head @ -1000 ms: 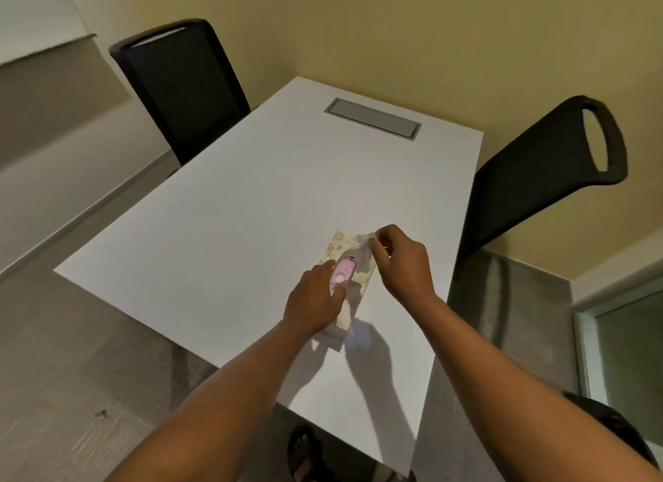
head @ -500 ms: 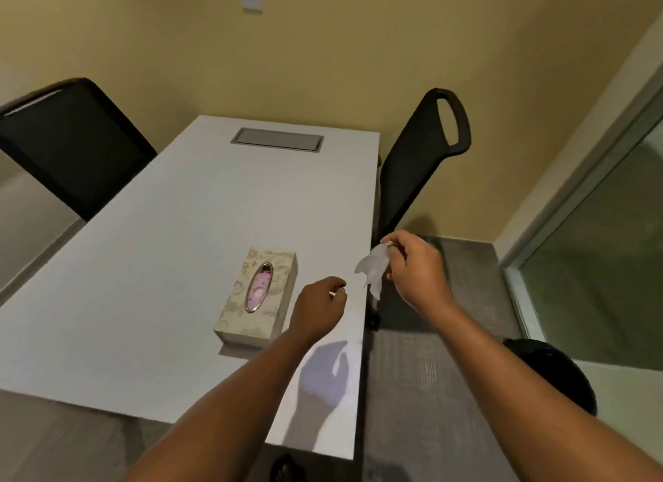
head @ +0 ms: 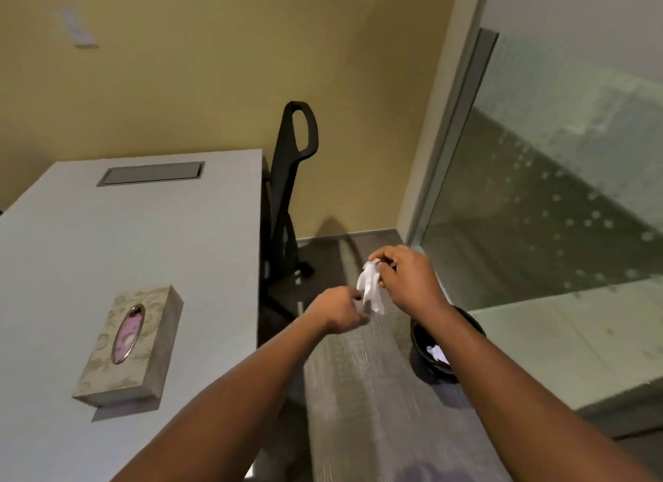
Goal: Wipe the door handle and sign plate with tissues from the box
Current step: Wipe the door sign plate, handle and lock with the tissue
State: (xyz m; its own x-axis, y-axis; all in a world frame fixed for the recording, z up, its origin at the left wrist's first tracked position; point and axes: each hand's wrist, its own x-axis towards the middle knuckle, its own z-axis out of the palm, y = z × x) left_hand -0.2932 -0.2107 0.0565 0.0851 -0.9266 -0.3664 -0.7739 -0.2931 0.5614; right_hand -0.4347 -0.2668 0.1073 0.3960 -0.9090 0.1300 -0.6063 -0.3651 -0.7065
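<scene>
**Tissue in hand, door hardware not yet in view**

Right hand (head: 409, 277) pinches a white tissue (head: 371, 287) at its top; rest hangs loose below fingers, crumpled. Left hand (head: 339, 311) just beside the tissue's lower edge, fingers curled in; can't tell if it touches or grips the tissue, motion blur there. Hands close together, over the floor, off the table (head: 71, 248) edge.

Handling, as judged: tissue is v. light, soft, limp, no stiffness, tears easily if pulled between two hands or snagged. Best bunched into a pad and held w/ fingertips behind it, so pressure goes through the wad, not a single ply. Won't slip from a pinch, but a loose tail could flap or catch.

Box (head: 131, 341) sits on table near its front, well apart from hands; pink shows in the oval slot, likely next tissue.

Hidden / unclear: door handle and sign plate not seen anywhere. Frosted glass panel (head: 556, 194) w/ frame at right, whether it's the door can't be told. Dark bin (head: 430, 352) partly behind right forearm, white scrap inside. Chair (head: 290, 180) edge-on, seat hidden by table.
</scene>
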